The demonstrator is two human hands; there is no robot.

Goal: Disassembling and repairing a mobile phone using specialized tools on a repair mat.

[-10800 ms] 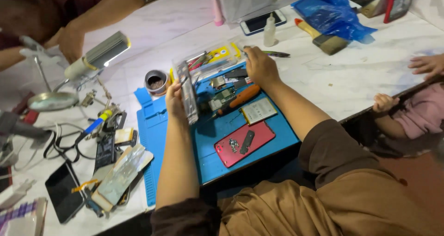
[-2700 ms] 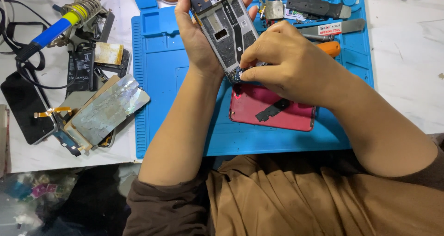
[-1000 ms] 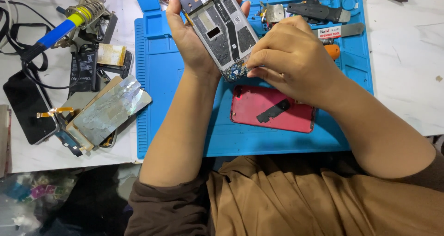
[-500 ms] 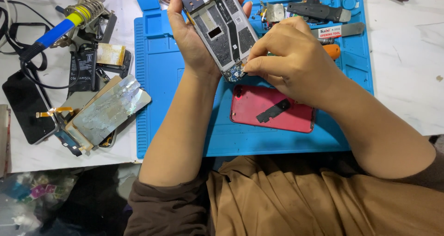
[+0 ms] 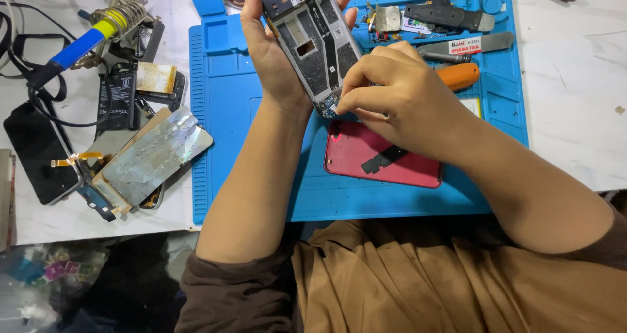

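1. The white table (image 5: 575,111) is the biggest thing; a blue work mat (image 5: 241,143) lies on it, right in front of the person.
2. The opened phone (image 5: 313,39) is held up over the top part of the mat; its back is off and its inner frame shows, so the taking apart looks well under way; the small parts at its bottom end still look to be in place, so there seems to be more to do.
3. The red back cover (image 5: 385,157) lies flat on the mat, just under the hands, with a black strip on it.
4. The left hand (image 5: 271,52) is wrapped around the phone from the side; it holds it tilted, with the fingers curled over the top edge.
5. The right hand (image 5: 398,91) is closed small; its fingertips (image 5: 343,108) pinch at the bottom end of the phone; if a tiny tool or part is in the pinch, it is too small to tell.
6. An orange-handled tool (image 5: 457,75) lies on the mat just behind the right hand; a soldering iron (image 5: 85,42) sits in its stand at the far left.
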